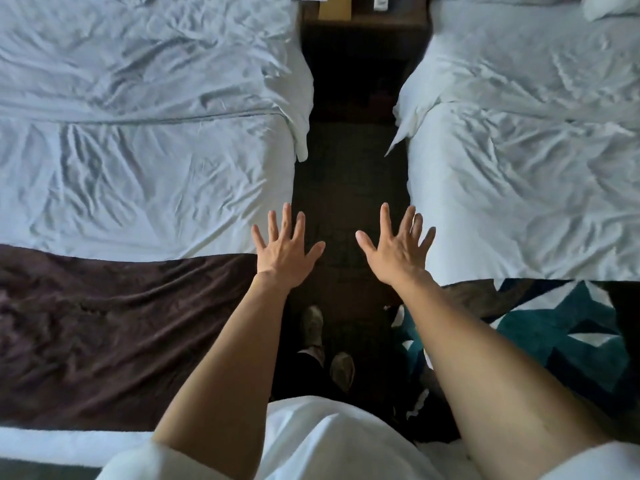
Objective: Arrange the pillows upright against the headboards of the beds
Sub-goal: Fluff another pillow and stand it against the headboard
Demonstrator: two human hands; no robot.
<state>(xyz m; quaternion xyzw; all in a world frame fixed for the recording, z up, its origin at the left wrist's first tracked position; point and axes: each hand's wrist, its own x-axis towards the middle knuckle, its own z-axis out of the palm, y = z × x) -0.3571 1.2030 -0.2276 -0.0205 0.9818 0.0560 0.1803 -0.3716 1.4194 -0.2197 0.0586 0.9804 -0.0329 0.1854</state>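
Both bare forearms are stretched forward over the dark aisle between two beds. The left hand (284,249) is held flat, back upward, all five fingers fanned wide, and nothing is grasped in it; its outer fingers overlap the edge of the left bed (145,161). The right hand (398,249) is spread in the same manner, empty, with what looks like a ring worn on one finger, just beside the edge of the right bed (526,188).

Both beds are covered in creased white sheets. A soft, wrinkled brown runner (114,337) is laid across the foot of the left bed; a teal, navy and white geometric throw (561,327) is seen at the foot of the right bed. Only one corner of a white pillow (609,6) is shown, lying at the far top of the right bed. A dark wooden nightstand (363,32) is set between the beds.
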